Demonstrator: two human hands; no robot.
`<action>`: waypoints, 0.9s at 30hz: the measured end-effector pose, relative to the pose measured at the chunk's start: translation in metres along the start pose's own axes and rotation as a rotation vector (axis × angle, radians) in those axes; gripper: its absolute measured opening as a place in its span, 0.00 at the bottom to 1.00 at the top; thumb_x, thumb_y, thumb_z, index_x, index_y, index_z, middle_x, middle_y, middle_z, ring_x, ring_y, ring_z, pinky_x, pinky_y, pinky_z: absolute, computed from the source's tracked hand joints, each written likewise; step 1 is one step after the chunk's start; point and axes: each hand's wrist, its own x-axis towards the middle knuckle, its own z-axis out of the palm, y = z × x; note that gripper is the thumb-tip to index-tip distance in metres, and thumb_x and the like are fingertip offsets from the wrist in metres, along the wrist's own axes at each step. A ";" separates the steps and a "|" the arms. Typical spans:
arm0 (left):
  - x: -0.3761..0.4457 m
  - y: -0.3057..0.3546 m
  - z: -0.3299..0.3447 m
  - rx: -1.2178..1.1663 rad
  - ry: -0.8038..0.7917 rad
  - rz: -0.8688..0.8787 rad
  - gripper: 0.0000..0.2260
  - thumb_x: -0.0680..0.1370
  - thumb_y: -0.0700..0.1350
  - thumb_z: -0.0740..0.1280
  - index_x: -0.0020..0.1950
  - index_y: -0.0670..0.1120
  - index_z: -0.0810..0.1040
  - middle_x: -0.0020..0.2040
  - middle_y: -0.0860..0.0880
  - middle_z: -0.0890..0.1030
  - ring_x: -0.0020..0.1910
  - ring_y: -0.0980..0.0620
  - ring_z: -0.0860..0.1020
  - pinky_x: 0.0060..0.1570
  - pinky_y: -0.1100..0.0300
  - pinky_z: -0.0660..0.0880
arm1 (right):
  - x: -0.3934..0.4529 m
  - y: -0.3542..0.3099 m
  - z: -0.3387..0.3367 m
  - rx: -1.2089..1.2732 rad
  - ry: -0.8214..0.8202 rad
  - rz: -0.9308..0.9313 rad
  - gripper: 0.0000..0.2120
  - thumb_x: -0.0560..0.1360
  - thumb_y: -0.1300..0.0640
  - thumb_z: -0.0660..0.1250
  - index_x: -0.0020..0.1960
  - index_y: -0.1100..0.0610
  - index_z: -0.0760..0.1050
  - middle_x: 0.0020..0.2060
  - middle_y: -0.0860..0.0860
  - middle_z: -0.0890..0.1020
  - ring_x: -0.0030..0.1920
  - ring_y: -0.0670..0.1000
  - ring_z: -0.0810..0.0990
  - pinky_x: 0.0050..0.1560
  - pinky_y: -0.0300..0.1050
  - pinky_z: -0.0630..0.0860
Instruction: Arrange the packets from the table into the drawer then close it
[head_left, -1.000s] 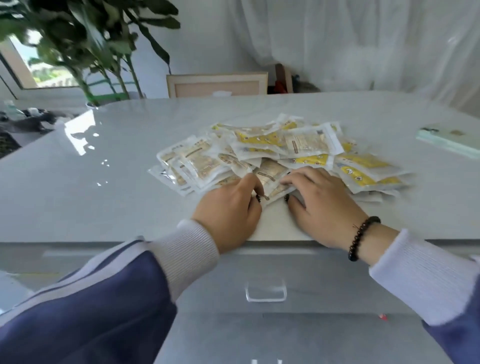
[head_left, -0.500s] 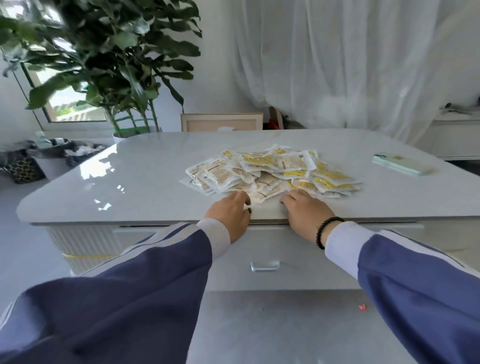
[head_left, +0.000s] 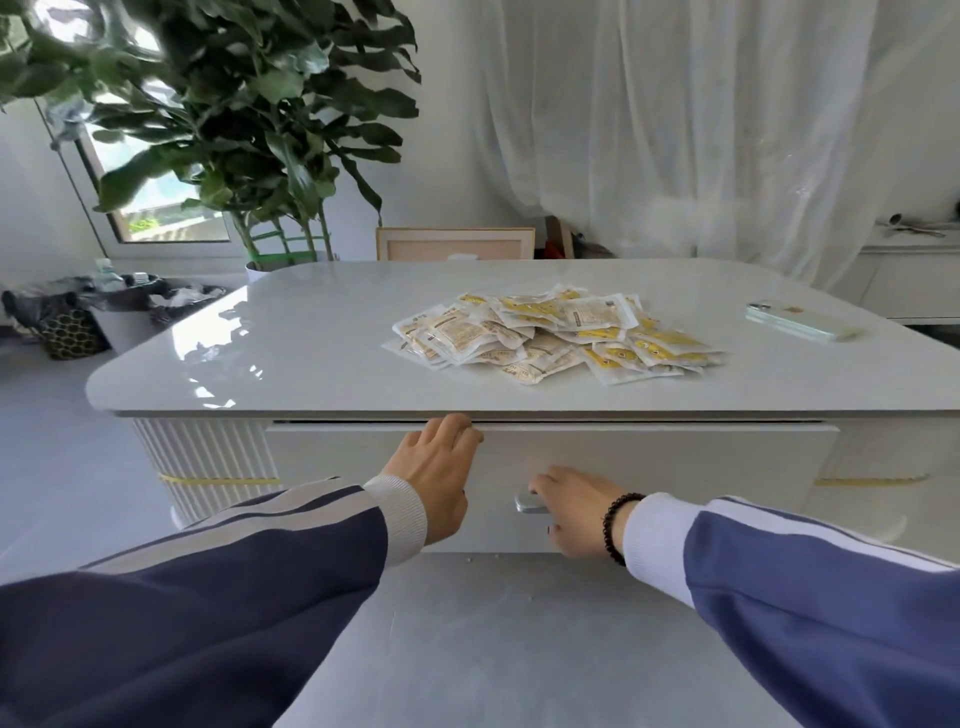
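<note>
**Opening the drawer for the packets**

The packets (head_left: 553, 332) lie heaped near the table's (head_left: 311, 332) front edge: probably light, slick, best gathered by handfuls. Below, the right hand (head_left: 574, 512) curls around the drawer's (head_left: 675, 478) handle (head_left: 525, 503); the left hand (head_left: 441, 478) hooks its top edge.

The tabletop (head_left: 322, 332) is glossy and smooth, mirroring window light. The packets (head_left: 556, 332) are shiny clear plastic film. The drawer (head_left: 675, 467) front looks matt white, its handle (head_left: 527, 503) brushed metal. Both sleeves (head_left: 810, 587) are smooth cloth with ribbed knit cuffs.
</note>
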 end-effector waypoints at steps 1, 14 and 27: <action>-0.001 -0.003 0.001 0.009 -0.014 -0.014 0.28 0.75 0.45 0.62 0.75 0.46 0.57 0.73 0.47 0.59 0.72 0.47 0.60 0.71 0.53 0.61 | 0.004 0.000 0.005 0.034 -0.037 0.014 0.21 0.74 0.59 0.61 0.66 0.54 0.65 0.62 0.52 0.71 0.60 0.55 0.73 0.56 0.46 0.71; 0.004 0.010 -0.020 0.062 -0.126 -0.072 0.27 0.78 0.50 0.62 0.74 0.46 0.59 0.71 0.47 0.65 0.69 0.46 0.65 0.68 0.50 0.64 | -0.008 -0.008 0.021 0.209 -0.217 0.046 0.33 0.74 0.59 0.61 0.76 0.54 0.52 0.73 0.52 0.61 0.72 0.54 0.63 0.69 0.49 0.66; -0.013 0.017 -0.050 -0.110 -0.272 -0.101 0.28 0.78 0.51 0.66 0.75 0.51 0.59 0.69 0.49 0.72 0.65 0.47 0.73 0.62 0.52 0.73 | -0.080 -0.013 -0.044 -0.068 0.318 -0.116 0.23 0.76 0.58 0.61 0.70 0.54 0.64 0.65 0.51 0.68 0.64 0.52 0.68 0.61 0.46 0.70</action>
